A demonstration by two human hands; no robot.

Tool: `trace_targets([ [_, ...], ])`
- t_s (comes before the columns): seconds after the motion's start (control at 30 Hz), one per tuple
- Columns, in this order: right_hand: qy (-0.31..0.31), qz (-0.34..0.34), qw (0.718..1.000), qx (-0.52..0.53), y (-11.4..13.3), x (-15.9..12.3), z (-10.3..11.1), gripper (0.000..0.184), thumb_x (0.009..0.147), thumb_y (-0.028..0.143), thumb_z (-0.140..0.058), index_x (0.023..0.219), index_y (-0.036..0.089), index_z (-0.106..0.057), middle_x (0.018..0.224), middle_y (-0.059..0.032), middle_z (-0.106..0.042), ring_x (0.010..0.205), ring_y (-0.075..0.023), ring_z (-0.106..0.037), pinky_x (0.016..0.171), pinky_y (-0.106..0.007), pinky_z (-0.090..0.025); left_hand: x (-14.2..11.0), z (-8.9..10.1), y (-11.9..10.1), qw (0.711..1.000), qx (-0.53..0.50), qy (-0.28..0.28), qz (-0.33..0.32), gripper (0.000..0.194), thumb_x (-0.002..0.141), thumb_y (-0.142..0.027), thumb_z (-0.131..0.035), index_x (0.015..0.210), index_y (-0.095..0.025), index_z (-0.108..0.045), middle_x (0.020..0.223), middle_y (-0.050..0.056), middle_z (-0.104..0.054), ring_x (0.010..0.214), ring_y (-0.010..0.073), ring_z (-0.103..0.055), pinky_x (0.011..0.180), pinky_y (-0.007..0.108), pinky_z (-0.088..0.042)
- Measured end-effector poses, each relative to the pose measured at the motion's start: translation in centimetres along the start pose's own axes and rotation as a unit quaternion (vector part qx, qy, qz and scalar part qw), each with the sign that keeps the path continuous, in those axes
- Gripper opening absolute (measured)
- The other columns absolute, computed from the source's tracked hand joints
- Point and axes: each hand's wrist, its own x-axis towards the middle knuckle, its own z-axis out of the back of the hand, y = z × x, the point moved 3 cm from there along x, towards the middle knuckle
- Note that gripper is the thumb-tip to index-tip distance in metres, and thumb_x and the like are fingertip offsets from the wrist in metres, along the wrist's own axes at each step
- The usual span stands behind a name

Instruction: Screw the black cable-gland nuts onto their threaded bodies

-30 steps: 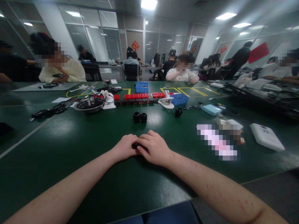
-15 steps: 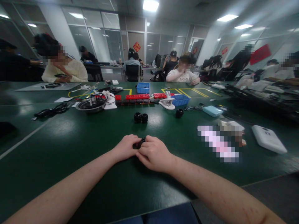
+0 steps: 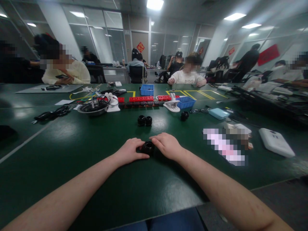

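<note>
Upright on the table stands a black round fitting (image 3: 148, 147) with a hole in its top; it looks like a cable gland. My left hand (image 3: 131, 149) holds it from the left, thumb at the near side and fingers behind. Fingers loosely stretched, my right hand (image 3: 167, 145) is at its right side, with fingertips close to the rim; whether they touch it I cannot tell. Farther out, a pair of similar black fittings (image 3: 144, 120) stands side by side, and another black fitting (image 3: 184, 115) is to their right.
Behind the fittings are red-and-black blocks (image 3: 141, 99), blue bins (image 3: 147, 90), a white clamp (image 3: 172, 104) and a metal bowl (image 3: 92, 110) with cables. On the right lie a light blue box (image 3: 218, 113) and a white device (image 3: 276, 142). People sit across the table.
My right hand has come off the top of the fitting and moved slightly right and away, its fingers loosening. The fitting now stands with its hole showing. My left hand stays by it.
</note>
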Motion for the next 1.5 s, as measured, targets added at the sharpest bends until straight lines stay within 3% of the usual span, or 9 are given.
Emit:
trace_targets([
  [0.1, -0.003, -0.001, 1.0, 0.013, -0.6, 0.2, -0.3, 0.041, 0.092, 0.036, -0.029, 0.12, 0.015, -0.051, 0.103, -0.0089, -0.062, 0.092, -0.0174, -0.055, 0.077, -0.028, -0.039, 0.0, 0.0, 0.0, 1.0, 0.007, 0.003, 0.004, 0.038, 0.072, -0.055, -0.057, 0.081, -0.018, -0.059, 0.075, 0.001, -0.054, 0.072, 0.0178, -0.049, 0.065, 0.028, -0.034],
  [0.17, -0.008, -0.004, 1.0, 0.02, -0.7, 0.3, -0.3, 0.043, 0.092, 0.037, -0.03, 0.123, 0.014, -0.048, 0.105, -0.0098, -0.06, 0.094, -0.0175, -0.054, 0.079, -0.029, -0.039, 0.0, 0.0, -0.1, 1.0, 0.009, 0.003, 0.004, 0.037, 0.072, -0.054, -0.057, 0.082, -0.018, -0.059, 0.075, 0.001, -0.055, 0.072, 0.0178, -0.049, 0.065, 0.028, -0.034],
  [0.5, -0.063, 0.003, 0.998, 0.006, 1.7, -0.1, 0.0, 0.041, 0.085, 0.042, -0.045, 0.11, 0.012, -0.056, 0.098, -0.0093, -0.062, 0.089, -0.0196, -0.05, 0.077, -0.033, -0.038, 0.0, -0.1, 0.0, 1.0, 0.008, -0.011, -0.008, 0.033, 0.072, -0.051, -0.058, 0.081, -0.019, -0.06, 0.078, 0.001, -0.057, 0.074, 0.018, -0.05, 0.067, 0.029, -0.036],
  [0.77, -0.075, 0.007, 0.996, -0.039, 2.9, -0.1, -0.3, 0.025, 0.082, 0.034, -0.05, 0.085, 0.014, -0.064, 0.08, -0.0072, -0.061, 0.079, -0.019, -0.046, 0.07, -0.031, -0.038, 0.1, -0.3, -0.1, 1.0, 0.016, -0.016, -0.01, 0.027, 0.072, -0.044, -0.059, 0.078, -0.019, -0.058, 0.077, 0.0, -0.057, 0.074, 0.0182, -0.05, 0.066, 0.028, -0.035],
  [1.5, -0.069, 0.026, 0.997, -0.025, 3.1, -0.2, -0.4, 0.021, 0.082, 0.028, -0.048, 0.087, 0.013, -0.063, 0.081, -0.007, -0.059, 0.08, -0.0183, -0.045, 0.073, -0.031, -0.037, 0.1, -0.3, 0.2, 1.0, 0.011, -0.019, -0.012, 0.024, 0.072, -0.041, -0.059, 0.072, -0.017, -0.054, 0.073, -0.001, -0.055, 0.07, 0.0168, -0.048, 0.063, 0.027, -0.034],
])
